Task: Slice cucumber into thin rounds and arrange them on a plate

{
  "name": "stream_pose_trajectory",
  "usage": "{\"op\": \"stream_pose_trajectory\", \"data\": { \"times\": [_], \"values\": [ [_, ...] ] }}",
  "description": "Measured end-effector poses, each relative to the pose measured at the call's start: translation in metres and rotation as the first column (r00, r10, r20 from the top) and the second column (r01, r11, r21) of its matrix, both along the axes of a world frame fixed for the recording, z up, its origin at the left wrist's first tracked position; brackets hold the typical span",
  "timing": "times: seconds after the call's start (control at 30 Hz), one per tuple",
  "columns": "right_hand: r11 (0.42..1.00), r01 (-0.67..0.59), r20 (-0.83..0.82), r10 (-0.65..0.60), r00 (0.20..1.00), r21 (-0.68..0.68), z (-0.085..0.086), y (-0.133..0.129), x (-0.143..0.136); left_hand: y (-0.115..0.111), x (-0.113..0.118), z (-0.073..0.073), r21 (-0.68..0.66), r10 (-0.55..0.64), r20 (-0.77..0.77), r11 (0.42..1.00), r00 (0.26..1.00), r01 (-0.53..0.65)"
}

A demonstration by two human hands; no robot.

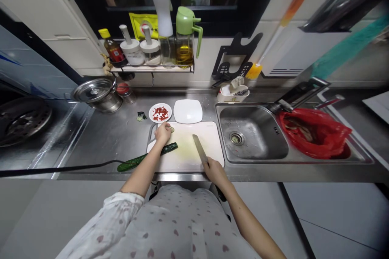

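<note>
My right hand (215, 172) is wrapped round the handle of a kitchen knife (199, 147), its blade slanting up and left over the white cutting board (212, 133). At the board's upper left corner, my left hand (164, 132) has its fingers drawn together on a small pale-green cucumber slice (172, 129). A long dark-green cucumber (132, 162) lies partly on the board and partly on the counter, with my left forearm crossing above it. Just beyond the left hand sits a white plate (151, 115) of chopped red pieces. Beside it is a bare white square plate (188, 111).
Cucumber scraps (140, 116) lie left of the plates. A lidded steel pot (106, 99) and a red-lidded jar (126, 92) stand farther left. A seasoning rack (152, 68) hangs above. The sink (255, 158) is to the right, with a red plastic bag (322, 137) in its far basin.
</note>
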State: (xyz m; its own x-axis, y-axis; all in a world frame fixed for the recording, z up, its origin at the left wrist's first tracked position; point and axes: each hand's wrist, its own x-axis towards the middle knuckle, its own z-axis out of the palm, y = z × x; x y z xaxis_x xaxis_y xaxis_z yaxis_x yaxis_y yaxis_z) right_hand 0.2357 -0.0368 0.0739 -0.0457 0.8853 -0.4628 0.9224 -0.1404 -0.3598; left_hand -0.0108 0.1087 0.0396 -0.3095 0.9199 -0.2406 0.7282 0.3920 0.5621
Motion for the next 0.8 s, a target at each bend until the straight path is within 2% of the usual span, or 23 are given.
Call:
{"op": "stream_pose_trajectory", "data": {
  "times": [0.23,0.4,0.47,0.6,0.8],
  "values": [
    [1.0,0.008,-0.003,-0.009,1.0,-0.01,0.002,0.001,-0.001,0.008,0.002,-0.004,-0.003,-0.062,-0.15,0.998,0.987,0.062],
    [1.0,0.001,-0.005,-0.001,1.0,0.004,0.0,0.002,0.001,0.003,-0.003,-0.002,0.005,-0.136,-0.233,0.99,0.963,0.141],
    [1.0,-0.002,-0.011,0.002,1.0,0.005,0.0,0.002,0.001,-0.001,-0.007,-0.001,0.031,-0.196,-0.259,0.977,0.946,0.211],
    [1.0,-0.008,-0.018,0.008,1.0,0.005,0.004,0.003,0.001,-0.007,-0.015,0.0,0.08,-0.367,-0.303,0.91,0.88,0.407],
    [1.0,-0.014,-0.004,0.014,1.0,0.006,0.008,0.004,0.001,-0.007,-0.017,0.002,0.089,-0.406,-0.314,0.887,0.858,0.452]
  ]
}}
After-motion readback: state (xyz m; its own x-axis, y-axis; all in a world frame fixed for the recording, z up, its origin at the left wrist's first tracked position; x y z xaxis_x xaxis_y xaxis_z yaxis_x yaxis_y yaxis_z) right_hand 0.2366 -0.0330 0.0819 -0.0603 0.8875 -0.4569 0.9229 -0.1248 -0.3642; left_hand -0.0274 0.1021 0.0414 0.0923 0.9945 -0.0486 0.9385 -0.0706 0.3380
